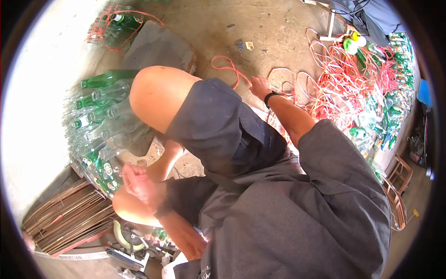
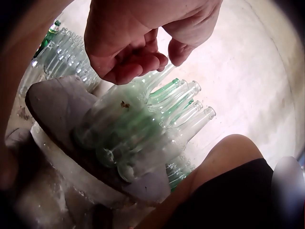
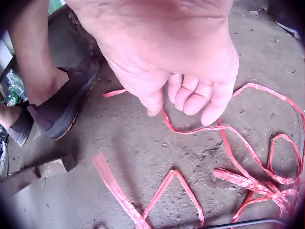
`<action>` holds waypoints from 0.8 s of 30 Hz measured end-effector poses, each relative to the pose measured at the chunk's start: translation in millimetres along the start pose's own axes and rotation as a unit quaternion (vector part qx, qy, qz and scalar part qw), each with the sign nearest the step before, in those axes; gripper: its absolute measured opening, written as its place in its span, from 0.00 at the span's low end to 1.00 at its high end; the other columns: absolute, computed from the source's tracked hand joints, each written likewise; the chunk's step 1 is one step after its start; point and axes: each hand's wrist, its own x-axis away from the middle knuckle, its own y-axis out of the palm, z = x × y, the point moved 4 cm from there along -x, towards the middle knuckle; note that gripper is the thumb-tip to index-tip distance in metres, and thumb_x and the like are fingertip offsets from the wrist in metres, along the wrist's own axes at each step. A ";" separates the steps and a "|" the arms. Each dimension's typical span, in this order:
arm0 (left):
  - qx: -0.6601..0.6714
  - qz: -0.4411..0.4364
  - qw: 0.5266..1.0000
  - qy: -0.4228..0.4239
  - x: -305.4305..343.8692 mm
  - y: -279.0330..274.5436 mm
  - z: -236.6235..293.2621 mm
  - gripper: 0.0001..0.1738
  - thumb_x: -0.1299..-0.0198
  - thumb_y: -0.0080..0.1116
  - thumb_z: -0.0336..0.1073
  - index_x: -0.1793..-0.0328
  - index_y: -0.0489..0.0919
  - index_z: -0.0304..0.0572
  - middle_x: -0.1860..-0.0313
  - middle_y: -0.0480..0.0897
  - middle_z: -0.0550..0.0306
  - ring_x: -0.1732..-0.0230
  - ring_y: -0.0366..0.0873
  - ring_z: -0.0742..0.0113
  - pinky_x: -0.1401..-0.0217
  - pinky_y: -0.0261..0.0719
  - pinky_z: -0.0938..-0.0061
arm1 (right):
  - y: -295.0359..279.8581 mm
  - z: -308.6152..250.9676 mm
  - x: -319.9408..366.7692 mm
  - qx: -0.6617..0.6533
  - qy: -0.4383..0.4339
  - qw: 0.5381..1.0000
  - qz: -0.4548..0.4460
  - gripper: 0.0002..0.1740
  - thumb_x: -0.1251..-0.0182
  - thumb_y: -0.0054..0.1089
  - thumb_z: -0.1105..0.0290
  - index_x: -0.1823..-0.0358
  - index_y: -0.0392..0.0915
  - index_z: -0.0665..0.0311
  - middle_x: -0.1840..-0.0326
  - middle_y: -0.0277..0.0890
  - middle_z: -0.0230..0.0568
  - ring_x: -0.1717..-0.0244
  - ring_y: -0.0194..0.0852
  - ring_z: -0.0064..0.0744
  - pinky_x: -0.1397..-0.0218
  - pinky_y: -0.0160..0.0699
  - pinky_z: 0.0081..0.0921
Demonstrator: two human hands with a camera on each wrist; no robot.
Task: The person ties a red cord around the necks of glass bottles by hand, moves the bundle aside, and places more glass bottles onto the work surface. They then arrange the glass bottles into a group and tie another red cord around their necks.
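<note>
My right hand point(image 1: 261, 87) is low over the floor at a red plastic cord point(image 1: 234, 69). In the right wrist view the fingers of this hand point(image 3: 190, 90) curl round the cord point(image 3: 190, 130), which runs out below the thumb and trails over the floor. The left hand point(image 1: 141, 188) hangs beside my bent leg. In the left wrist view that hand point(image 2: 147, 47) has loosely curled fingers, thumb apart, above clear and green bottles point(image 2: 157, 138) leaning on a grey slab point(image 2: 62, 98); no grip on a bottle neck shows.
A large tangle of red and white cord point(image 1: 334, 86) lies at the right, beside many bottles point(image 1: 399, 102). More bottles point(image 1: 100, 102) are stacked along the left wall. A bundle of brown slats point(image 1: 69, 216) is at lower left; a grey slab point(image 1: 160, 46) lies ahead.
</note>
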 end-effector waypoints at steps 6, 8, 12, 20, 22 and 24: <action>-0.021 -0.017 1.000 -0.010 3.1 1.0 -3.2 0.16 0.26 0.65 0.43 0.49 0.79 0.35 0.72 0.66 0.67 0.69 0.62 0.75 0.62 0.63 0.78 | 11.3 -4.5 -11.8 -0.009 0.057 0.998 0.016 0.09 0.36 0.63 0.69 0.58 0.87 0.61 0.54 0.86 0.54 0.49 0.87 0.56 0.48 0.86 0.49; -0.020 -0.018 0.999 -0.018 4.6 2.4 -3.4 0.17 0.26 0.64 0.43 0.48 0.79 0.35 0.72 0.67 0.67 0.69 0.62 0.75 0.62 0.63 0.78 | 8.8 -4.9 -15.6 -0.015 0.062 0.998 -0.009 0.08 0.36 0.62 0.70 0.59 0.87 0.61 0.55 0.86 0.55 0.49 0.87 0.56 0.48 0.86 0.50; -0.015 -0.030 0.999 -0.013 0.1 0.0 -10.0 0.17 0.25 0.63 0.43 0.47 0.79 0.34 0.71 0.66 0.67 0.69 0.62 0.75 0.62 0.63 0.77 | 4.8 -4.6 -19.0 -0.014 0.059 0.997 -0.041 0.09 0.36 0.60 0.72 0.60 0.89 0.60 0.57 0.87 0.56 0.50 0.88 0.57 0.49 0.87 0.50; -0.012 -0.027 0.999 -0.033 1.3 9.5 -11.3 0.16 0.24 0.62 0.42 0.47 0.78 0.34 0.71 0.65 0.67 0.69 0.60 0.76 0.63 0.62 0.78 | 15.8 -2.0 -25.2 -0.018 0.035 0.998 -0.047 0.10 0.37 0.59 0.69 0.63 0.88 0.63 0.58 0.87 0.59 0.53 0.87 0.61 0.51 0.86 0.52; -0.025 -0.023 0.999 -0.027 3.1 10.8 -13.2 0.16 0.24 0.62 0.42 0.47 0.78 0.34 0.71 0.65 0.68 0.69 0.60 0.76 0.63 0.61 0.78 | 17.0 -2.5 -26.4 -0.013 0.034 0.998 -0.045 0.10 0.37 0.59 0.68 0.64 0.88 0.64 0.59 0.86 0.60 0.53 0.87 0.62 0.51 0.86 0.52; -0.025 -0.021 0.999 -0.015 3.6 11.7 -14.9 0.15 0.24 0.61 0.42 0.48 0.78 0.34 0.71 0.65 0.68 0.70 0.60 0.76 0.64 0.60 0.78 | 12.9 -4.7 -25.6 -0.022 0.057 0.998 -0.033 0.11 0.35 0.60 0.67 0.63 0.87 0.65 0.59 0.86 0.61 0.52 0.86 0.63 0.51 0.86 0.54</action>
